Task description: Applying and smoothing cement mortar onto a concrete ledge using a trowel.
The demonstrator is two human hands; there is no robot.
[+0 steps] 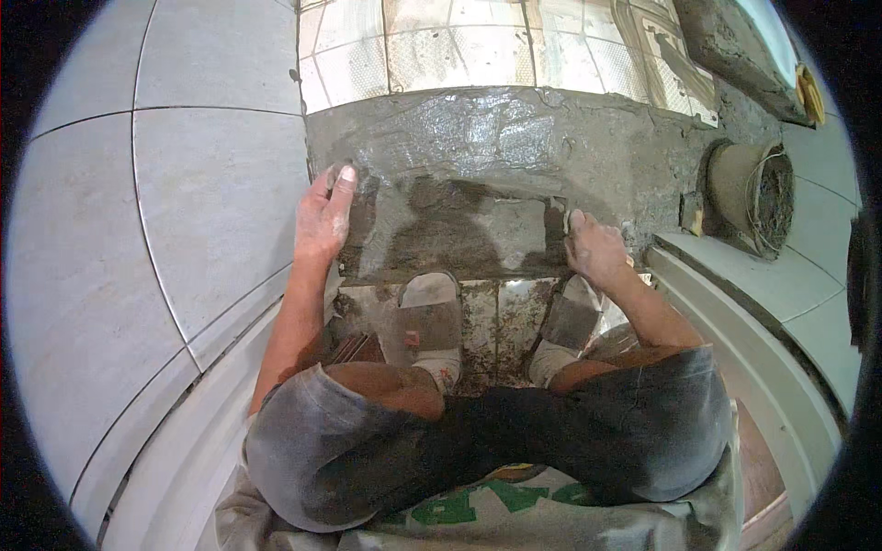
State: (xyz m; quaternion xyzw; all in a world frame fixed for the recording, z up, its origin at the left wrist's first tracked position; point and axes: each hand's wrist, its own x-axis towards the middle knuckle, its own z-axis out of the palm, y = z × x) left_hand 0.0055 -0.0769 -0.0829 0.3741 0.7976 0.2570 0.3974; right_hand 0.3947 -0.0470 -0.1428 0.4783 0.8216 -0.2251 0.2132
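Wet grey mortar (432, 133) is spread across the floor ahead of me. Nearer my feet lies a darker rectangular grey area (528, 225), partly under a head-shaped shadow. My left hand (323, 220) is closed at its left end, thumb pointing away from me. At the right end, my right hand (597, 250) is closed too, with its fingers curled. The two hands grip at opposite ends, but I cannot make out whether this area is a loose slab or mortar. My slippered feet (429, 317) stand just behind its near edge, on dirty tiles.
Large grey tiles (216, 184) cover the left side. Beyond the mortar lie smeared, light patterned tiles (459, 55). A mortar-caked bucket (749, 197) is at right, below a yellow sponge-like piece (808, 92). White frame rails (735, 331) flank me on both sides.
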